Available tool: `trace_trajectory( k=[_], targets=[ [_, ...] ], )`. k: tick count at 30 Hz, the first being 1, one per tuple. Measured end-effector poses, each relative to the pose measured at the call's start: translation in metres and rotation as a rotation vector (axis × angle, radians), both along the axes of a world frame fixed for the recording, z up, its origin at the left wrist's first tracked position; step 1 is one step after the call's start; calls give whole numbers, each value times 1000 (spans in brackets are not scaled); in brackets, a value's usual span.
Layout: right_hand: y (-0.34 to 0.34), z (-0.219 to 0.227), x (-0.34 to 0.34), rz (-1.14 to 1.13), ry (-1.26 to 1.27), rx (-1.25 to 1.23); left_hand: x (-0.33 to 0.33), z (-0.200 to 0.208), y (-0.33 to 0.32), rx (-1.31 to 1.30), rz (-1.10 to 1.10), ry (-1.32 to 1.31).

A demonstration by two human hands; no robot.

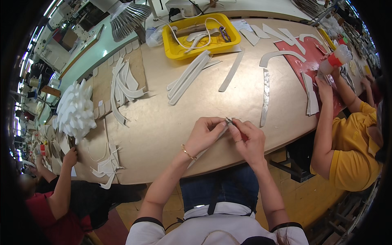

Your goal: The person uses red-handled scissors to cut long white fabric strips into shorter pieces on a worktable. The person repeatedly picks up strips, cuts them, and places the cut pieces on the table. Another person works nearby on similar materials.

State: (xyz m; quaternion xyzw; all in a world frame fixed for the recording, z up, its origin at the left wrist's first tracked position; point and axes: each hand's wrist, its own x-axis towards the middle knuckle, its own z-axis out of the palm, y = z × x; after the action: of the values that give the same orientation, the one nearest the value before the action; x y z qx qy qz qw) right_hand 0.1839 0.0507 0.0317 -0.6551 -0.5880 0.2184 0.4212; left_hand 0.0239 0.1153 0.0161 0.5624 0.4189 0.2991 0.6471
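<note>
Tabletop lies beneath left hand (holding strip) and right hand.

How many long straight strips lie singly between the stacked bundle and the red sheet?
2. One strip lies just right of the bundle; another strip lies farther right, below the curved piece. The pale strip in the left hand isn't counted.

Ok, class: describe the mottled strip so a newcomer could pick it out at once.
On the tan table, find the red sheet. To its left, a mottled strip runs from below a curved pale piece toward the right hand. Its shiny, patchy surface sets it apart from the plain strip farther left.
</note>
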Motion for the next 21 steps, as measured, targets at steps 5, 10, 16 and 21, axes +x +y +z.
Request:
trace_trajectory(
  k=[5,10,16,21],
  targets=[
    [4,0,0,-5,-8,13,0,1,1,-28,3,-11],
    [8,-4,2,0,-9,-7,1,0,1,-12,23,4],
    [14,-22,7,-63,222,11,7,-3,2,-12,87,69],
    [13,-31,13,-181,469,162,4,4,7,-73,114,90]
  ],
)
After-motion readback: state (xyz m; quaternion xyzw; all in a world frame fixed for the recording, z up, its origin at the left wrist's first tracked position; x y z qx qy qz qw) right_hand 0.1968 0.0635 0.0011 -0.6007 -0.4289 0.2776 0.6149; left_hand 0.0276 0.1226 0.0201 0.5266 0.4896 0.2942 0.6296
